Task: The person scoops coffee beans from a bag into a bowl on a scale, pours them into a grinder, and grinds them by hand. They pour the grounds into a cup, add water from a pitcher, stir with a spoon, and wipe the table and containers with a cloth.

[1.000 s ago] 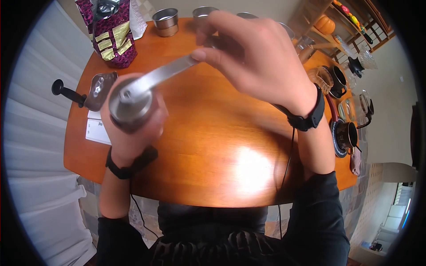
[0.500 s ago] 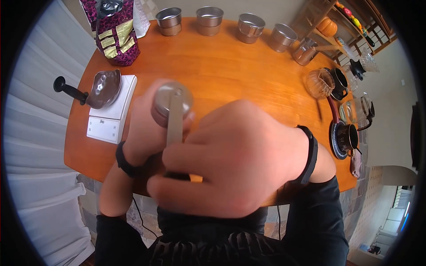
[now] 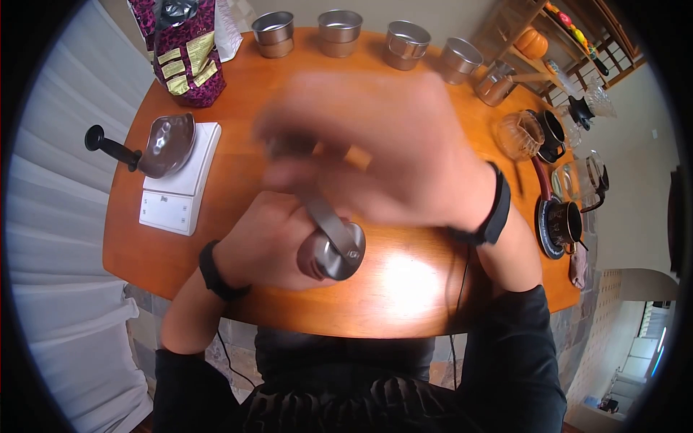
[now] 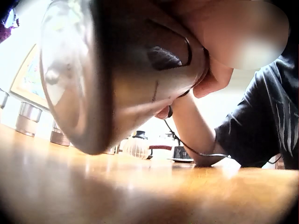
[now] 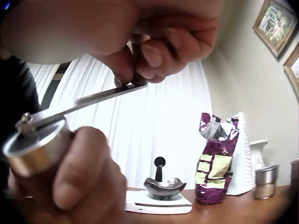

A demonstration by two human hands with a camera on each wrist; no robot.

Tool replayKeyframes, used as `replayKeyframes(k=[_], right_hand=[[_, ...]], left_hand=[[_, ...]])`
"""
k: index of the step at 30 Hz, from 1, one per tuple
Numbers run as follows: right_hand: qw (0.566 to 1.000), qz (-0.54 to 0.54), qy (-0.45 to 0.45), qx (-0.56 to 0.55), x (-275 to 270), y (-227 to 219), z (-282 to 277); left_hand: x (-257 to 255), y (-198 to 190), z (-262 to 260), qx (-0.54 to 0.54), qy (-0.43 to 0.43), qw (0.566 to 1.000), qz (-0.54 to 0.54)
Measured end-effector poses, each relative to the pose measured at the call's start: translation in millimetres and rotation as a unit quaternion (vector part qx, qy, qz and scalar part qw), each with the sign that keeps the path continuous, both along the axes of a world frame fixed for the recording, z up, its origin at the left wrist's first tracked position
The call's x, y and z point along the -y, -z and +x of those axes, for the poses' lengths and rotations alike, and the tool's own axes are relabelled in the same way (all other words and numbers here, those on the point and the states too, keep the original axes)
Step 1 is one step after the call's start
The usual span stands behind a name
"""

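My left hand (image 3: 263,242) grips the body of a metal hand coffee grinder (image 3: 333,261) above the near middle of the table. In the left wrist view the steel grinder body (image 4: 135,100) fills the upper left, tilted over the tabletop. A flat crank arm (image 5: 93,100) runs from the grinder's top up to my right hand (image 3: 382,137), which is blurred in the head view. In the right wrist view its fingertips (image 5: 152,55) pinch the dark knob at the crank's outer end, and the knob is mostly hidden by them.
Left on the table, a white scale (image 3: 170,209) bears a brown dish (image 3: 167,148), with a black-handled tool (image 3: 112,148) beside it. A purple bag (image 3: 195,72) stands behind. Several metal cups (image 3: 341,32) line the far edge. Glassware (image 3: 518,137) and a black mug (image 3: 563,222) stand right.
My left hand has carried the grinder rightward and closer to me. My right hand has swung the crank round, first towards me, then away to the far side.
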State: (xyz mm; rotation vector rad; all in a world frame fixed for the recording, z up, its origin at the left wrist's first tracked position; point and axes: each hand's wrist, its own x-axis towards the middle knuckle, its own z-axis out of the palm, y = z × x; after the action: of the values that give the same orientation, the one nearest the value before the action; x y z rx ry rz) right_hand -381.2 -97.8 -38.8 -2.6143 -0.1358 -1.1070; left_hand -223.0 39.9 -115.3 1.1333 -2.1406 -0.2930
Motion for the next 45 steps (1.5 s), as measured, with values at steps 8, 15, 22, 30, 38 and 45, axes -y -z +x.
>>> replayKeyframes(k=[8,15,22,30,38,45], right_hand=[[0.992,-0.054,0.11,-0.017,41.2,-7.3,-10.2],[0.988,-0.063,0.091,-0.11,31.9,-25.2,-27.3],[0.996,-0.015,-0.074,-0.051,-6.4,-18.6,-22.2],[0.995,-0.043,-0.094,-0.005,-51.4,-1.6,-18.9],[0.991,-0.016,-0.055,-0.123,-41.7,-9.3,-10.6],[0.995,0.055,0.018,-0.078,1.5,-10.7,-8.5]], left_hand=[[-13.0,-1.8,14.4,-0.289,-0.166,0.942,0.04],[-3.3,-12.4,18.6,-0.463,-0.179,0.867,0.038],[4.4,-4.0,30.0,-0.465,-0.202,0.861,0.039],[3.9,-3.8,0.2,-0.268,-0.216,0.926,0.156],[6.0,17.6,7.8,-0.175,-0.008,0.96,0.22],[-3.0,-0.1,-4.3,-0.046,-0.002,0.996,0.077]])
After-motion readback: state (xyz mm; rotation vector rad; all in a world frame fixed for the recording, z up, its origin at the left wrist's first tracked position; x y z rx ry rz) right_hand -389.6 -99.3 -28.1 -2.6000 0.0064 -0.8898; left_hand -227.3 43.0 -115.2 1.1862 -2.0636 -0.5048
